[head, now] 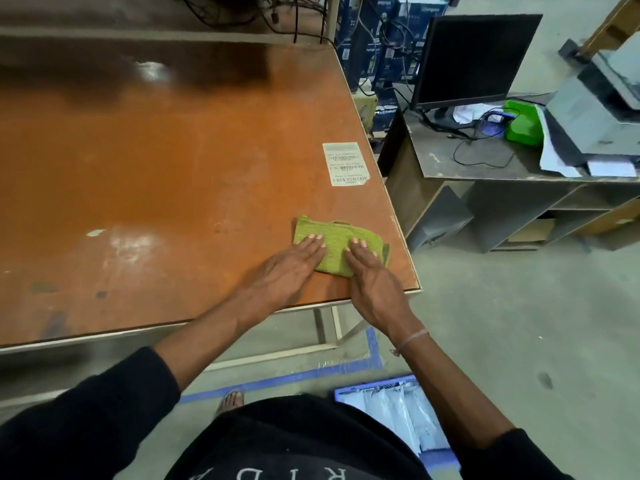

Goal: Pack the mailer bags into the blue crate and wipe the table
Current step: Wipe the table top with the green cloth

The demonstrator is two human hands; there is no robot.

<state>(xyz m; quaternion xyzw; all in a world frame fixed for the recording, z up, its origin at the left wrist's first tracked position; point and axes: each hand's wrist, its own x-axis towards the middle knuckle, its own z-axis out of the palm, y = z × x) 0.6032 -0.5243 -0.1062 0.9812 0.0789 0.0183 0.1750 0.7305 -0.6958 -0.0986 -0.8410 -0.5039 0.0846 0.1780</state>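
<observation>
A folded green cloth lies on the orange-brown table near its front right corner. My left hand rests flat on the cloth's left part, fingers straight. My right hand lies flat on its right part, fingers straight too. On the floor at my right stands the blue crate with grey mailer bags inside; my right forearm and body hide part of it.
A white barcode label is stuck on the table behind the cloth. To the right stands a grey desk with a dark monitor, a green object, cables and a printer. Blue tape marks the floor.
</observation>
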